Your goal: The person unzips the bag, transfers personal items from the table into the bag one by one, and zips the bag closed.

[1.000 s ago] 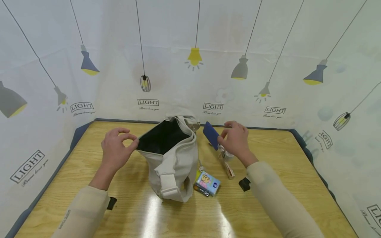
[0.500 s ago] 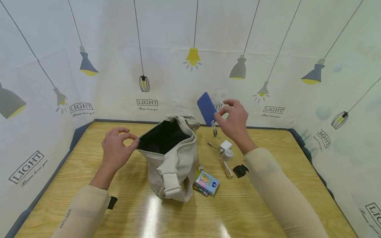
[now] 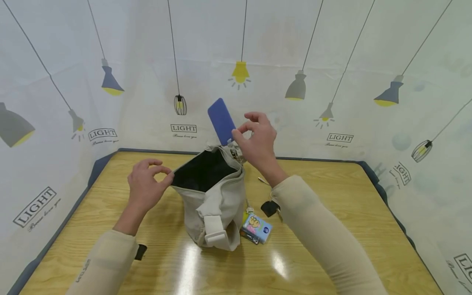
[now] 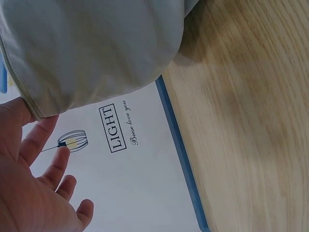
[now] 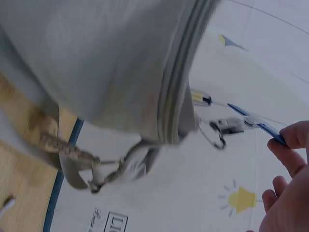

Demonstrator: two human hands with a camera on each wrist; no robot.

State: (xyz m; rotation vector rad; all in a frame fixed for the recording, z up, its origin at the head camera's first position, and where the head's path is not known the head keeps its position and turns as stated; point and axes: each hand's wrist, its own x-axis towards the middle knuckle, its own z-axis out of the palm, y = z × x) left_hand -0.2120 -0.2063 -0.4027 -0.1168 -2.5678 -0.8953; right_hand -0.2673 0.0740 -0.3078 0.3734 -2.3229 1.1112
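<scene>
A light grey zippered bag [image 3: 225, 205] with a dark lining stands on the table, its mouth spread wide. My left hand [image 3: 147, 180] pinches the bag's left corner; in the left wrist view the zipper edge [image 4: 21, 92] sits between thumb and forefinger. My right hand [image 3: 259, 141] pinches a flat blue badge holder [image 3: 221, 121] by its edge, raised over the bag's far right rim. In the right wrist view, a metal clip [image 5: 231, 124] hangs from the badge holder just beside the zippered rim. The bag's inside is too dark to make out.
Right of the bag lie a light blue tissue pack [image 3: 259, 227], a small dark-labelled item [image 3: 249, 236] partly beneath it, and a key [image 3: 249, 209]. A cable tip [image 3: 263, 180] shows beside my right sleeve, which hides other small things. A printed curtain [image 3: 317, 49] rises behind the table.
My right hand has lifted the blue badge holder off the table and carried it left to the bag's rim. My left hand keeps its pinch on the bag's corner.
</scene>
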